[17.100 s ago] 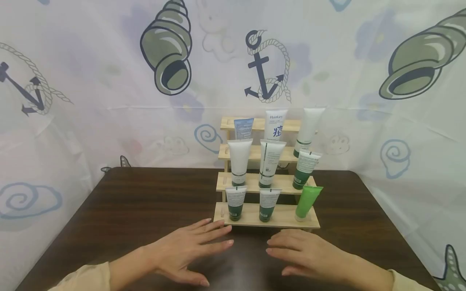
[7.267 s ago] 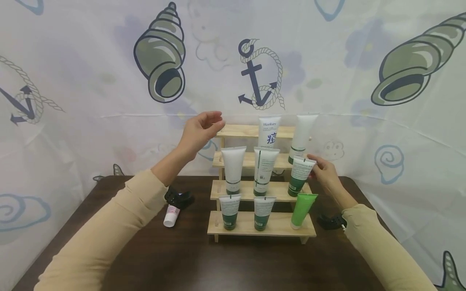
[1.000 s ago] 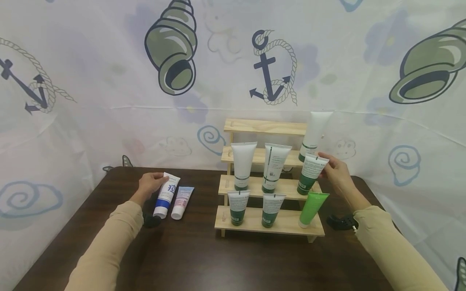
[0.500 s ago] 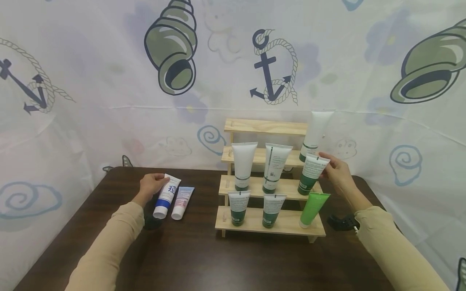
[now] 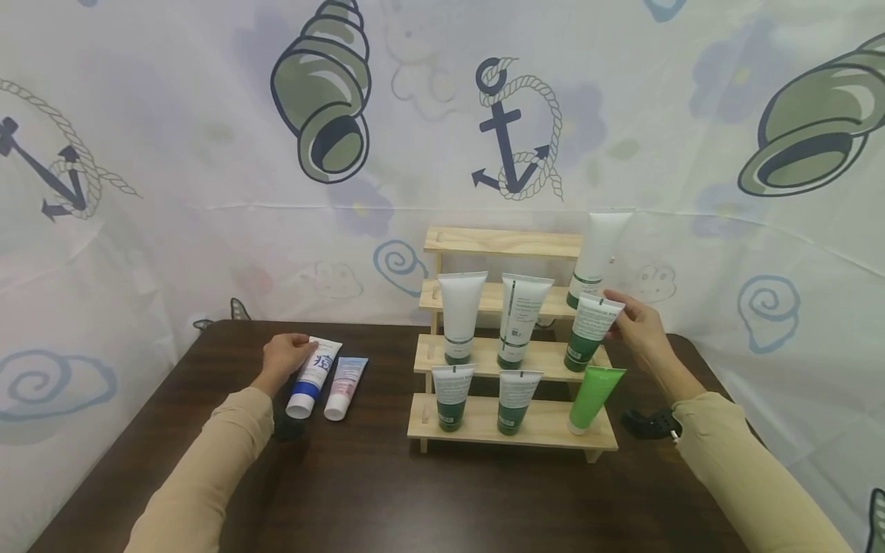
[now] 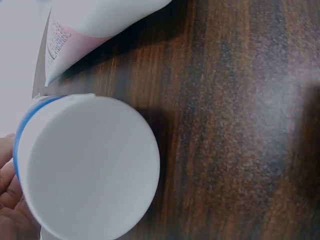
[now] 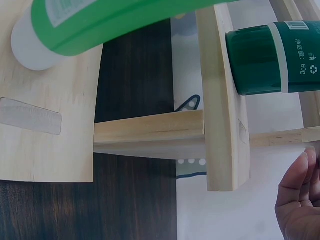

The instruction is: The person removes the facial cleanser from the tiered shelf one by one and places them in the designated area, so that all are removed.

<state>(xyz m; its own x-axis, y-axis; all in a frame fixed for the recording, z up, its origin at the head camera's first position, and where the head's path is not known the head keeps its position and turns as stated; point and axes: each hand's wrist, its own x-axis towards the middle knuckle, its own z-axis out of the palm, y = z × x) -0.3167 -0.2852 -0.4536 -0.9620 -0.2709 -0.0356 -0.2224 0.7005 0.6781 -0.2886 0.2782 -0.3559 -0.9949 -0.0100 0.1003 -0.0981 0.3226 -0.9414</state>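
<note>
My left hand [image 5: 285,359] pinches the flat end of a white cosmetic tube with a blue band [image 5: 319,369], which lies on the table. Its white cap [image 6: 95,167] fills much of the left wrist view, with curled fingers [image 6: 9,185] beside it. Close on its right lies a smaller blue, white and pink tube [image 5: 347,384]. At the right side of the stepped wooden rack [image 5: 505,241], my right hand [image 5: 639,330] grips a side strut by its fingertips. That hand is partly behind a green-and-white tube [image 5: 593,326] on the rack.
Several tubes stand cap-down on the rack, among them a tall white tube [image 5: 598,250] and a bright green tube [image 5: 594,398]. The dark wooden table [image 5: 442,499] extends in front. A patterned cloth [image 5: 207,153] hangs behind.
Since the first frame both leftmost upper tubes have gone from the rack to the table. Over the last second the blue-banded tube's cap end shifts slightly left; the right hand stays put.
</note>
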